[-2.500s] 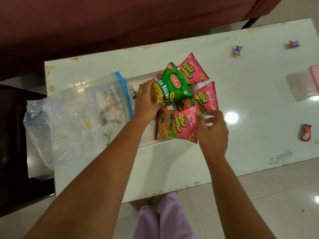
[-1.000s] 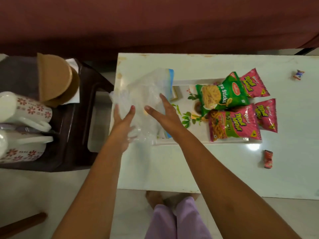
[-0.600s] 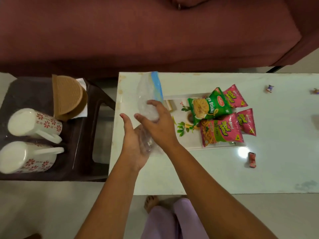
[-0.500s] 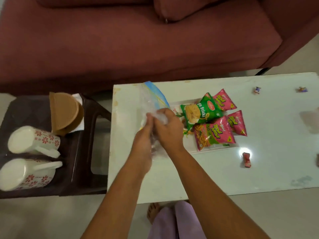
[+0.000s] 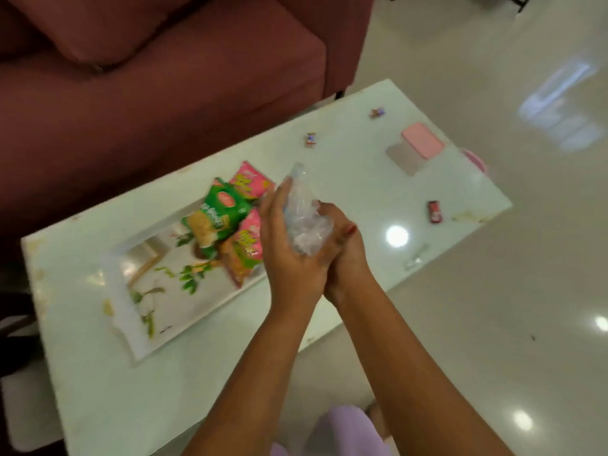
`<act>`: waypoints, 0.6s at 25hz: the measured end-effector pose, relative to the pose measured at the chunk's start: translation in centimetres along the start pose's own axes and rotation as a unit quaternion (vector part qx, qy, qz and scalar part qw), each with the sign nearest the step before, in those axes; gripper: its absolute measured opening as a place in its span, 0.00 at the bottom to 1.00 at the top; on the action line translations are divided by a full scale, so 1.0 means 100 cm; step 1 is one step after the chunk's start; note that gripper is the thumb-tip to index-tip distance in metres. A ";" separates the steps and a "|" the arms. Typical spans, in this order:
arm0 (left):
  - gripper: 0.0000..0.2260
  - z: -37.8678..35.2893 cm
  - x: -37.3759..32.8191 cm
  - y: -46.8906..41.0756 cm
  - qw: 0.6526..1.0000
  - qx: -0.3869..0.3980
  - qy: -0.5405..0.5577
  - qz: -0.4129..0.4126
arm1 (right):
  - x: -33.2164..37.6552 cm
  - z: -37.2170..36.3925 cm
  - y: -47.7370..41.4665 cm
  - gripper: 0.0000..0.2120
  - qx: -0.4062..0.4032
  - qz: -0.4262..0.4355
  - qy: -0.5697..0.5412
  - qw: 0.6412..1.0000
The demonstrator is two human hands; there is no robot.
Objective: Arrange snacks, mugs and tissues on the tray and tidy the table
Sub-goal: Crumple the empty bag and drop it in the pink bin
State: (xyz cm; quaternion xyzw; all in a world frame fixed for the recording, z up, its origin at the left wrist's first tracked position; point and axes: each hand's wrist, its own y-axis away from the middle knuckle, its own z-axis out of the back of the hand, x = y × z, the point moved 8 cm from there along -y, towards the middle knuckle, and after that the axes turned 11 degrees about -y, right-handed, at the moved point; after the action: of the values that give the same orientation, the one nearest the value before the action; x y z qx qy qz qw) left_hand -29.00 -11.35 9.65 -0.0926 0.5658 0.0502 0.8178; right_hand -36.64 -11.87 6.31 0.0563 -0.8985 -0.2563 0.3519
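The left hand (image 5: 289,255) and right hand (image 5: 342,251) clasp a crumpled clear plastic bag (image 5: 302,222) between their palms, above the white table's (image 5: 329,179) near edge; the floral white tray (image 5: 131,324) with snack packets (image 5: 227,222) lies to their left.

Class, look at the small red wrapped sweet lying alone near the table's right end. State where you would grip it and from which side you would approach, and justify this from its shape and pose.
Pinch the red sweet across its short width, at the middle, coming straight down from above. It lies flat on the table with bare surface all round, so nothing blocks a top approach. It looks longer than wide, so the narrow sides probably suit a fingertip pinch best.
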 end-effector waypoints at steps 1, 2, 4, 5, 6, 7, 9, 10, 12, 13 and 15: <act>0.28 -0.025 -0.008 0.003 0.999 -0.004 0.033 0.033 | 0.019 0.020 0.000 0.08 -0.004 -0.005 0.003 1.000; 0.20 -0.043 -0.011 0.005 0.995 -0.025 0.057 0.073 | 0.038 0.035 0.001 0.10 -0.013 -0.004 0.021 1.000; 0.15 -0.085 -0.008 0.008 0.979 -0.067 0.096 0.166 | 0.075 0.071 0.005 0.16 -0.026 0.008 0.089 0.996; 0.15 -0.108 -0.011 0.011 0.967 -0.073 0.113 0.218 | 0.094 0.089 0.009 0.19 -0.022 0.015 0.119 0.993; 0.16 -0.134 -0.018 0.014 0.951 -0.065 0.145 0.266 | 0.117 0.103 0.013 0.21 -0.009 0.034 0.149 0.988; 0.16 -0.164 -0.029 0.017 0.932 -0.039 0.190 0.306 | 0.141 0.115 0.017 0.24 -0.001 0.068 0.179 0.982; 0.15 -0.225 -0.058 0.026 0.914 0.045 0.214 0.342 | 0.189 0.141 0.021 0.28 -0.019 0.146 0.213 0.966; 0.14 -0.249 -0.070 0.029 0.918 0.084 0.190 0.339 | 0.210 0.153 0.019 0.28 -0.033 0.175 0.218 0.960; 0.12 -0.293 -0.089 0.028 0.921 0.136 0.171 0.324 | 0.245 0.172 0.005 0.23 -0.064 0.197 0.221 0.953; 0.12 -0.315 -0.094 0.026 0.915 0.158 0.174 0.327 | 0.260 0.182 -0.006 0.18 -0.077 0.195 0.224 0.952; 0.13 -0.356 -0.092 0.015 0.904 0.175 0.174 0.349 | 0.281 0.204 -0.037 0.12 -0.099 0.176 0.218 0.955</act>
State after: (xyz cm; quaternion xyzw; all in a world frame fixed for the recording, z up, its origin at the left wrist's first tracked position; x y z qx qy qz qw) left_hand -65.13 -17.08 5.92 0.2481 0.6949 0.2163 0.6394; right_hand -71.38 -14.38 8.77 -0.0837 -0.7655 -0.2597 0.5826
